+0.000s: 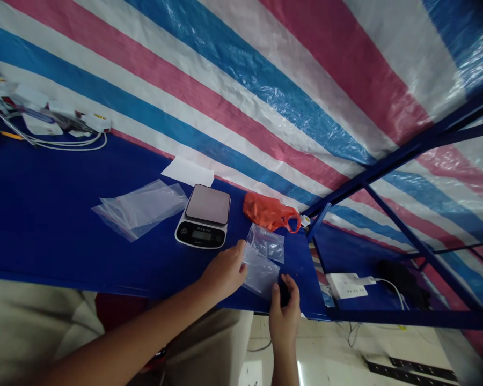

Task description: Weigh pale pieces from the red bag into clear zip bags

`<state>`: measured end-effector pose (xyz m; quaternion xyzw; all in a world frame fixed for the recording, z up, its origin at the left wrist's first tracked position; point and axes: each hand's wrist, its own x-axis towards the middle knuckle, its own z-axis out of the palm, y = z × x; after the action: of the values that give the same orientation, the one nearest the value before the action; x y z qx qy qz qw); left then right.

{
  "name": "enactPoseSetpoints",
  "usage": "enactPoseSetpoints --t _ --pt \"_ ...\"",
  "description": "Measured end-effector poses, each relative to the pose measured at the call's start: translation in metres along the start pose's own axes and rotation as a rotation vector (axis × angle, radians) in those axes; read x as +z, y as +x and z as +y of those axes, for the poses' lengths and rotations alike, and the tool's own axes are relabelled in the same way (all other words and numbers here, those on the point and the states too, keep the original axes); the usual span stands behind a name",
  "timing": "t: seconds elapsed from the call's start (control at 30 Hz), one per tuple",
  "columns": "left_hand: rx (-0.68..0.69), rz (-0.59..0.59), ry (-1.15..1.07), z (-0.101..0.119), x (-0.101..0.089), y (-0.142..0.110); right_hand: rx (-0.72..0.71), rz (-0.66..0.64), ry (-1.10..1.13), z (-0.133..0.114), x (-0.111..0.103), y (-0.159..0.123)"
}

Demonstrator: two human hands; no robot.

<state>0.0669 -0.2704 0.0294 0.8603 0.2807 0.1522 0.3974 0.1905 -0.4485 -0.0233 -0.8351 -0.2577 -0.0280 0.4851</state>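
Note:
My left hand rests on the blue table and pinches the left edge of a small clear plastic bag. At the table's near right edge my right hand touches the same bag's lower right corner, fingers curled. A second small clear bag lies just behind it. A digital kitchen scale stands to the left of the bags, its platform bare. An orange plastic bag with something inside lies behind the clear bags.
A stack of larger clear bags lies left of the scale, a white paper behind it. Power strips and white cables sit at the far left. A striped tarp forms the back wall. Right, a blue frame holds a lower shelf with a white power strip.

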Motion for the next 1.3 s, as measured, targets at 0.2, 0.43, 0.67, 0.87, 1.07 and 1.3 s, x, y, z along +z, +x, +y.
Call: enactPoseSetpoints --t 0.2,0.43,0.67,0.87,1.07,1.3 --pt "0.138 0.088 -0.255 0.003 0.001 0.005 0.142 0.021 0.252 0.002 -0.012 0.017" --pt "0.08 0.152 -0.049 0.03 0.006 0.062 0.227 0.051 0.116 0.0 -0.015 0.094" --pt "-0.07 0.168 0.245 0.036 0.028 0.079 0.167 -0.034 -0.246 -0.018 0.028 0.123" --pt "-0.155 0.213 0.027 0.03 0.028 0.086 0.262 -0.028 -0.074 -0.009 0.027 0.122" --pt "0.015 0.1 -0.431 0.012 0.019 0.079 0.27 -0.277 0.33 -0.015 0.003 0.109" --pt "0.158 0.029 -0.729 0.006 0.009 0.064 0.268 -0.278 0.649 -0.019 -0.007 0.09"
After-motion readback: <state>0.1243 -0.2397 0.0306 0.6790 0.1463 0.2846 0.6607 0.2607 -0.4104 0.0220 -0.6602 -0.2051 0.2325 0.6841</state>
